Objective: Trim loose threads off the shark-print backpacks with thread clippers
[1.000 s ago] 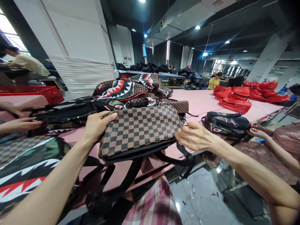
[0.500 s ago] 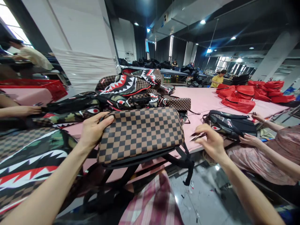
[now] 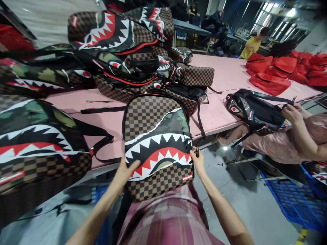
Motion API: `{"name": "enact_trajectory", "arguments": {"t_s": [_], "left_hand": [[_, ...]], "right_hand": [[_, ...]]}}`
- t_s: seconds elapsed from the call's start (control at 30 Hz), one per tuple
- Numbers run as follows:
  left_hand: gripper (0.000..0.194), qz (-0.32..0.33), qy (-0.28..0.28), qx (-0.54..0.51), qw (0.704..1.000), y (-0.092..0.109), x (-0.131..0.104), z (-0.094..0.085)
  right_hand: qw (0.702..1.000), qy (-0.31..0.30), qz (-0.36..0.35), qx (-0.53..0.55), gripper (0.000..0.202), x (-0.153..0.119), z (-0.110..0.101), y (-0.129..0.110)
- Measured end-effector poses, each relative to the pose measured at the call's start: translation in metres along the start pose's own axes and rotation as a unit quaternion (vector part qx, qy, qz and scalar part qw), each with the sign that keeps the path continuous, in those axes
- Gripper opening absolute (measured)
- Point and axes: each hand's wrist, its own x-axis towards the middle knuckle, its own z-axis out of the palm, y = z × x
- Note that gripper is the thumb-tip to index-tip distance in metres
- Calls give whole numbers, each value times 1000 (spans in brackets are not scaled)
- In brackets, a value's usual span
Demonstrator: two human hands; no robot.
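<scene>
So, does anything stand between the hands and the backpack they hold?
Nothing visible: the left hand grips one side of the backpack, and the right hand, holding a small dark tool, touches the other.

No word, number or brand can be read with certainty. On the held backpack, near its lower right corner, there is a small red label with whitish marks, which look like lettering, but they are too small to tell. The left backpack bears an elongated red label with a pale line along it, and this one is blurred. On the large upper bag, close to its left end, sits a reddish patch; whatever it may say is not legible.
</scene>
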Motion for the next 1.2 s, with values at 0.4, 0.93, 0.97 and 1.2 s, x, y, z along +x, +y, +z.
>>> {"name": "enact_trajectory", "arguments": {"t_s": [0.4,0.93,0.97,1.2], "left_hand": [[73,-16,14,38,999,-10,-13,-3],[54,506,-334,354,712,37,-57,130],[54,500,-340,356,713,34,-56,128],[59,510,-350,349,704,25,-59,129]], "right_hand": [[986,-82,-117,-86,50,39,3,-29],[915,-204,-308,-162,18,86,30,-74],[910,-215,-314,-168,19,94,39,-81],[904,-189,-315,-219,17,151,99,-135]]}}
